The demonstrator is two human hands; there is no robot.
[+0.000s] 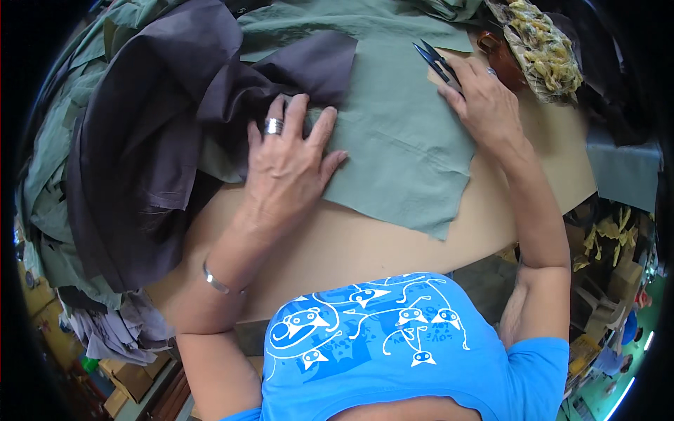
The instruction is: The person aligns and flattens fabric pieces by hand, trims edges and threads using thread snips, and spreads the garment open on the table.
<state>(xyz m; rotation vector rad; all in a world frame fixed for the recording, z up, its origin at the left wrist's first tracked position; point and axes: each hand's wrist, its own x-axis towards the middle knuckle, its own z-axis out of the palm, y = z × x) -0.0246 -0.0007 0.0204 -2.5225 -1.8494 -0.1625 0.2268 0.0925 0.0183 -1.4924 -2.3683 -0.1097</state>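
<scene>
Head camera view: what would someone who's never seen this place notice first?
Probably the bright blue shirt with white cat drawings, at the bottom of the picture. Next, the big dark cloth heaped on the left, beside the pale green cloth in the middle. At upper right, the right hand holds dark snips.

At upper centre, the left hand [286,158] rested on dark purple cloth [158,84] and sage-green cloth [404,147]; at upper right, the right hand [488,105] held dark metal snips [437,63].
</scene>
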